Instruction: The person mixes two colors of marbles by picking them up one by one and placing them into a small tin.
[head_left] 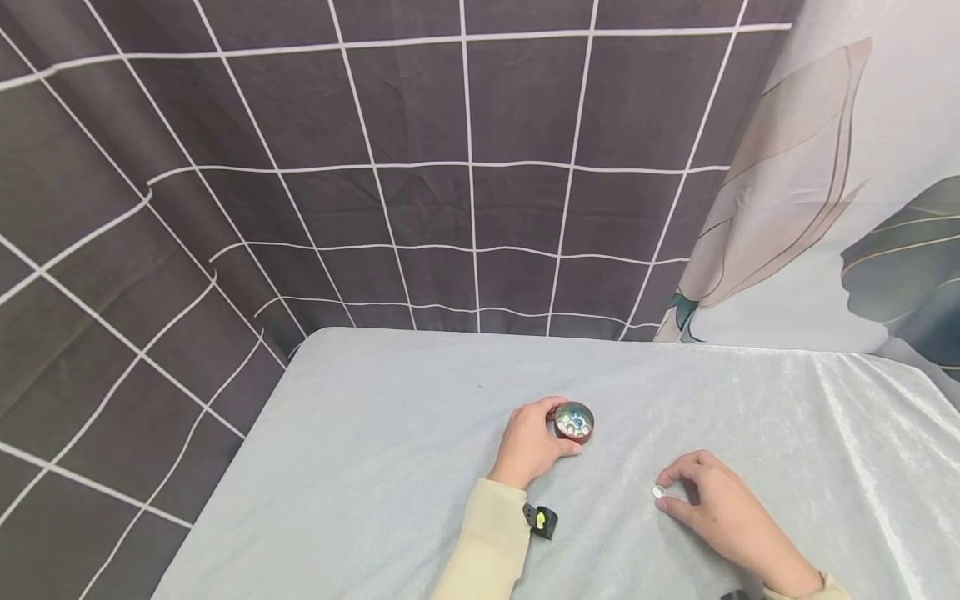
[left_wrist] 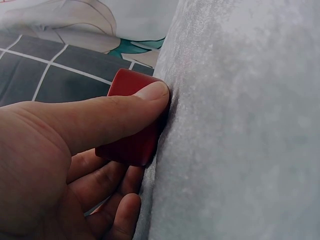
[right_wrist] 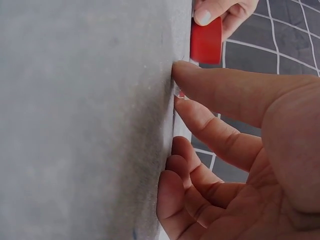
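My left hand (head_left: 528,442) grips a small round red container (head_left: 577,440) standing on the cloth-covered table. Several shiny, glassy pieces (head_left: 575,422) lie inside it. The left wrist view shows the left thumb (left_wrist: 120,112) pressed along the container's red side, with the other fingers around behind. To the right and nearer the front, my right hand (head_left: 720,504) pinches a small whitish, see-through disc (head_left: 659,492) between thumb and index finger, low over the cloth. From the right wrist, the fingertips hide most of this disc, and its other fingers curl loosely against the cloth.
A pale grey velvety cloth (head_left: 360,467) covers the table, with soft creases on the right. Dark curtains (head_left: 420,208) with white grid lines hang behind and on the left. A white leaf-patterned curtain (head_left: 787,275) hangs at the back right.
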